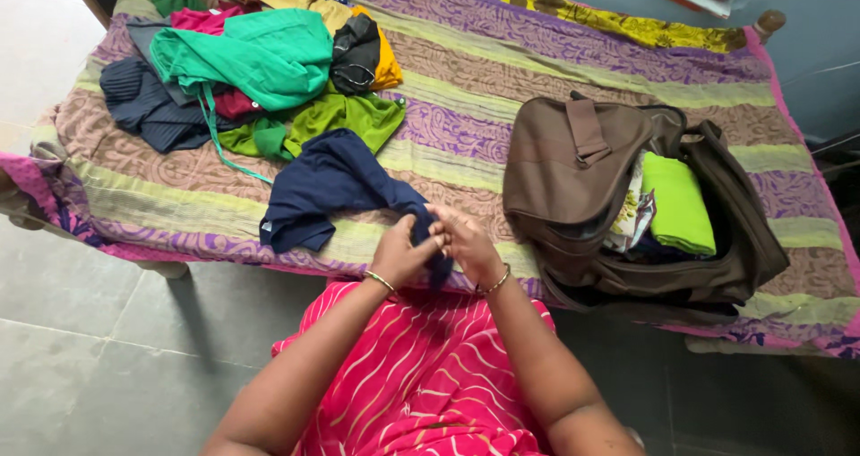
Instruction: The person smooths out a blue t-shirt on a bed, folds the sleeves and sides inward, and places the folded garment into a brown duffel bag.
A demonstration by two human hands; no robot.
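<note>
— While both hands met over the near edge of the bed, what were they gripping?

— One navy garment (333, 187). The left hand (400, 254) and the right hand (466, 245) were each closed on its near corner, pinching the cloth between fingers and thumb, while the rest of it lay spread across the bed toward the clothes pile. Each wrist wore one thin bangle.

— And around it?

— One heap of loose clothes (255, 66) sat behind it on the far left: a green piece on top, a lime one beside it, with dark blue, maroon, black, orange and mustard pieces mixed in; I could not count them exactly. One brown travel bag (618, 214) lay open on the right, well apart from the heap, with one folded lime-green cloth (678, 203) and a patterned piece inside.

— The surface and room?

— One bed, covered by a striped purple, green and brown bedspread (466, 71), stood on a grey tiled floor (81, 331) against a blue-grey wall (806, 44).
</note>
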